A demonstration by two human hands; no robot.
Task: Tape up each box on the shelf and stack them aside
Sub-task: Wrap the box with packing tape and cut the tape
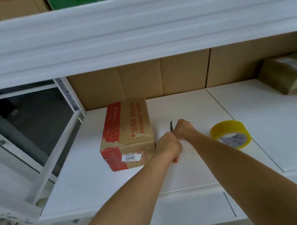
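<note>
Lying long axis front-to-back, the cardboard box (128, 135) rests on the shelf (189, 170); right hand (183, 129) grips a blade (171, 125) pointing away; left hand (169, 146) is fisted, contents unclear.

Two bare forearms show, both uncovered along their whole visible length. No sleeve, cuff, watch, band or glove shows on them. The left hand (169, 146) and the right hand (184, 129) are bare too, seen from the back, knuckles up. Any rings or nail details cannot be told.
</note>
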